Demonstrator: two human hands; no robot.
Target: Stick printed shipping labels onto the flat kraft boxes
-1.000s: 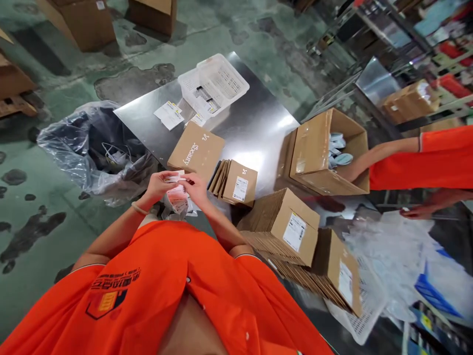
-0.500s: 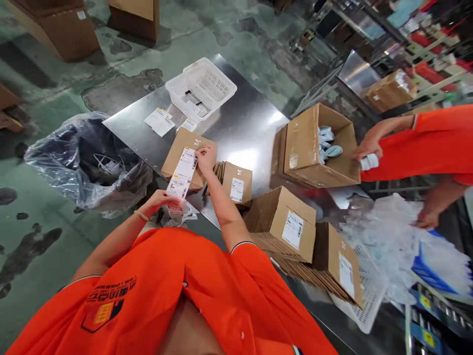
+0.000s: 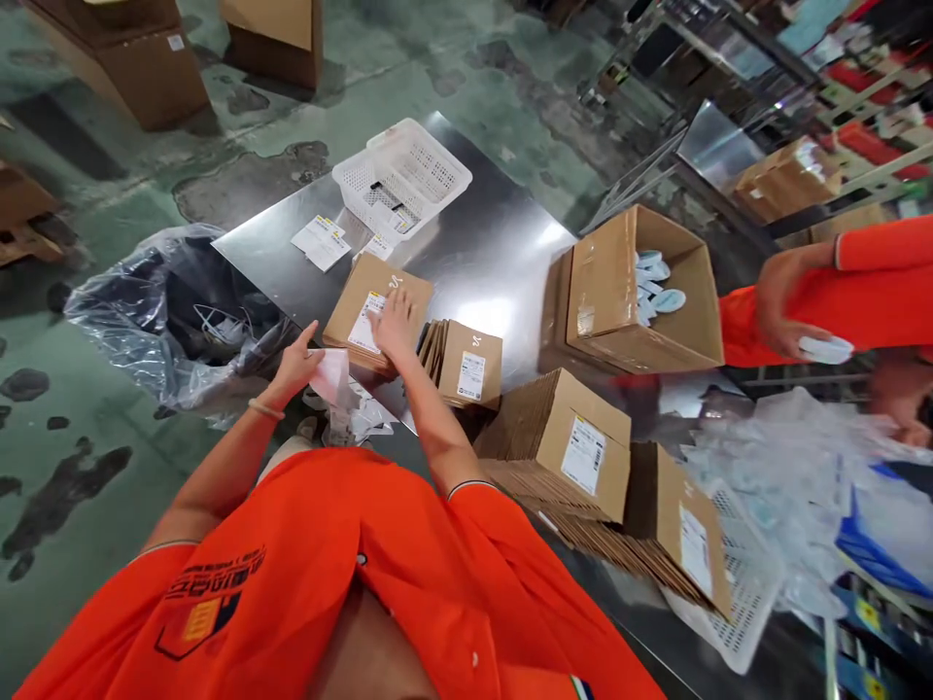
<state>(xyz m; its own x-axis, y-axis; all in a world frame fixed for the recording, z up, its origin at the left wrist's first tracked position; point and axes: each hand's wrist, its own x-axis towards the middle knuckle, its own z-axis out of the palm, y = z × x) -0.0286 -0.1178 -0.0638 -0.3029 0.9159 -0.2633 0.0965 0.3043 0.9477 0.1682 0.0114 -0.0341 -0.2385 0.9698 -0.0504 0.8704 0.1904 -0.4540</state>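
My right hand (image 3: pixel 394 326) lies with its fingers spread on a white shipping label (image 3: pixel 366 321). The label sits on the top flat cardboard box (image 3: pixel 352 282) of a small stack at the table's near edge. To the left, my left hand (image 3: pixel 295 365) holds a pale, pinkish-white strip of paper (image 3: pixel 333 374) that hangs below the table edge. Beside my right hand stand several folded boxes (image 3: pixel 470 362), the front one labelled.
White baskets (image 3: pixel 419 175) and label sheets (image 3: pixel 321 241) occupy the metal table (image 3: pixel 502 209). A plastic-lined bin (image 3: pixel 175 321) stands left. Labelled folded boxes (image 3: pixel 583 442) lean nearer me. Right, a co-worker's hand (image 3: pixel 791 326) holds a white item beside an open carton (image 3: pixel 602 292).
The long label strip between my hands has gone; one label now lies on the box under my right palm. My left hand has moved up and left with the paper.
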